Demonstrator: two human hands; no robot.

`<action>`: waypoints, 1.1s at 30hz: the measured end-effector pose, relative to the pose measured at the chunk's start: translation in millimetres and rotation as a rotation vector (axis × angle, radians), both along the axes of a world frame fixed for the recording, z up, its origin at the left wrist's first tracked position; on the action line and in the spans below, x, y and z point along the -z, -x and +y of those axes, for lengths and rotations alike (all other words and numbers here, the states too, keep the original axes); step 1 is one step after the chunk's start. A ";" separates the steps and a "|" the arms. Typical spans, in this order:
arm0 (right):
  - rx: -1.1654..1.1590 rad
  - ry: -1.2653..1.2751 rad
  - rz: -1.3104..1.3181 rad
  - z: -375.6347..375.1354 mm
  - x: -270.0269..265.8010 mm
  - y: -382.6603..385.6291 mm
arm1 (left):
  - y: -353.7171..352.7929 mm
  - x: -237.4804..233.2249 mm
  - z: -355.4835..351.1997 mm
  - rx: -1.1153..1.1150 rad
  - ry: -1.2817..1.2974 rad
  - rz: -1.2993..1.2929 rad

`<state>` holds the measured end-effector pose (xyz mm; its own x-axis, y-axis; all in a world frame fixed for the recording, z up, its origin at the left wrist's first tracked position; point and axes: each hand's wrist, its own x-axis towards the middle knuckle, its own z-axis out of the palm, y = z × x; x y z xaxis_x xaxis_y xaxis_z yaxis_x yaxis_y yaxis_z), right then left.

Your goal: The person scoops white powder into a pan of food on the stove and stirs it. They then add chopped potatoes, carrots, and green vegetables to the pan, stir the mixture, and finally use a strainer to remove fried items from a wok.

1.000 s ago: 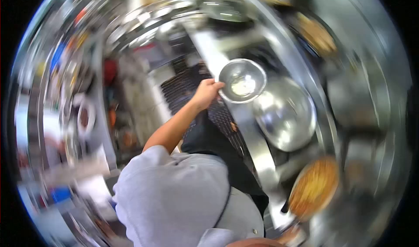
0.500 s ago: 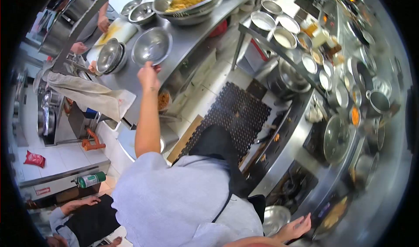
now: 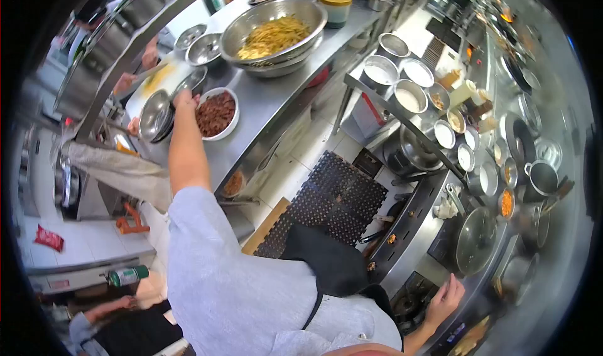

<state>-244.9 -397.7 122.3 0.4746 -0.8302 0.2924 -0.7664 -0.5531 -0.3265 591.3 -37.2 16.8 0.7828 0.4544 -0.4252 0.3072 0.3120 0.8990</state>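
Observation:
My left hand (image 3: 186, 99) reaches over the steel counter and grips the rim of a shiny metal bowl (image 3: 193, 79), tilted on its side. Just right of that hand stands a white bowl (image 3: 236, 115) filled with chopped, dark reddish-brown food (image 3: 215, 113). A stack of metal bowls (image 3: 154, 115) sits close to the left of my fingers. My right hand (image 3: 446, 298) hangs beside the stove at the lower right, fingers loosely bent and apart, nothing seen in it.
A large metal bowl of yellow strips (image 3: 274, 38) stands farther back, beside a yellow-lidded tub (image 3: 335, 7). Pots line the shelf rail at right. A glass lid (image 3: 476, 240) lies near the stove. Black matting (image 3: 339, 192) covers the floor. Another person's hand (image 3: 149, 54) is across the counter.
My left hand has moved the metal bowl left and tilted it; the white bowl of chopped food now shows where it was. My right hand has risen a little, its fingers more bent.

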 end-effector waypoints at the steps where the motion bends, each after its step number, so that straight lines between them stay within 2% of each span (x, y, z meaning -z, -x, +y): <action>1: -0.058 0.059 0.017 -6.2 2.6 -1.2 | -0.2 3.9 2.6 -0.032 0.010 0.000; 2: -0.084 0.109 0.042 -4.5 5.6 -0.2 | 16.4 9.4 26.3 0.534 -0.656 -0.216; 3: -0.023 0.048 0.000 -7.0 6.7 -5.8 | 29.4 17.3 49.2 0.727 -1.334 -0.632; 4: -0.035 0.078 -0.002 -9.0 -1.8 -18.2 | 41.3 16.3 35.8 0.736 -0.832 -0.317; 5: -0.006 0.048 0.007 -10.8 -11.1 -26.0 | 70.1 9.2 20.3 0.751 -0.734 -0.521; 6: 0.024 0.039 -0.012 -11.9 -14.7 -25.1 | 43.5 7.5 24.6 0.856 -0.820 -0.540; 7: 0.020 0.061 -0.017 -16.1 -10.3 -17.6 | 24.9 6.3 17.4 0.855 -0.854 -0.509; 9: 0.045 0.082 -0.105 -27.9 -7.6 -10.8 | 23.1 -18.4 2.2 0.601 -0.769 -0.360; 11: 0.114 0.096 -0.170 -45.8 -2.3 -14.9 | 64.6 -46.8 -28.4 0.311 -0.687 -0.280; 13: 0.221 0.033 -0.265 -76.0 -1.4 -18.5 | 114.3 -51.1 -65.3 0.234 -0.656 -0.277; 15: 0.241 0.018 -0.305 -134.5 10.6 -12.7 | 126.7 -20.9 -81.7 0.356 -0.661 -0.437; 17: 0.231 0.044 -0.285 -214.1 26.4 -1.8 | 193.2 -14.4 -133.1 0.557 -0.493 -0.506; 19: 0.383 -0.242 -0.488 -299.4 43.7 5.2 | 241.4 -1.0 -176.5 0.592 -0.542 -0.366; 21: 0.539 -0.553 -0.862 -396.0 84.3 27.7 | 252.4 29.2 -186.2 0.733 -0.487 -0.310; 23: 0.785 -0.679 -1.037 -480.0 126.8 50.3 | 286.1 27.0 -214.9 0.711 -0.507 -0.237; 24: 0.794 -0.690 -1.047 -507.8 145.9 58.0 | 294.0 24.9 -223.6 0.731 -0.529 -0.176; 26: 1.076 -0.754 -1.308 -555.3 178.0 66.4 | 301.3 24.1 -236.8 0.746 -0.556 -0.124; 28: 1.116 -0.771 -1.418 -579.9 209.5 74.1 | 301.7 23.0 -243.7 0.780 -0.706 -0.008; 30: 1.158 -0.809 -1.582 -598.7 228.3 79.0 | 305.8 31.2 -249.9 0.800 -0.707 0.017; 31: 1.159 -0.810 -1.579 -603.6 234.2 81.4 | 314.5 29.5 -256.7 0.826 -0.707 0.046; 33: 1.147 -0.680 -1.747 -608.3 243.7 87.5 | 328.8 30.5 -271.9 0.857 -0.640 0.104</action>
